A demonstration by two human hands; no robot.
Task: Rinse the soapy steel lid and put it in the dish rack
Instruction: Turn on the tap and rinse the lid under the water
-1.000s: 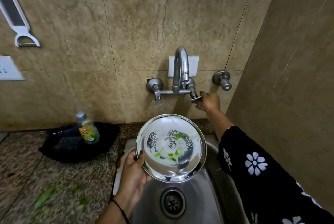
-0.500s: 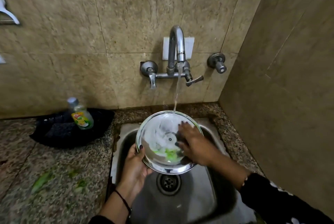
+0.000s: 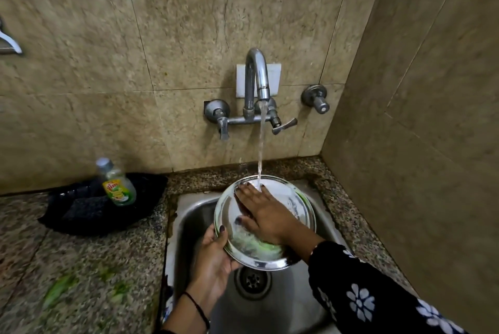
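Steel lid in left-hand grip

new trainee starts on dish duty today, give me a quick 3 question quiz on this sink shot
1. True or false: the tap is running onto the steel lid.
2. Which hand grips the lid by its rim? A) left hand B) right hand C) neither
3. Fill in: the dish soap bottle stands on a black ____ on the counter, left of the sink.

Key
1. True; the stream lands by the right hand's fingertips.
2. A; the right hand lies flat on the lid's face, rubbing it.
3. Cloth, or a mat; the blur leaves that unsure.
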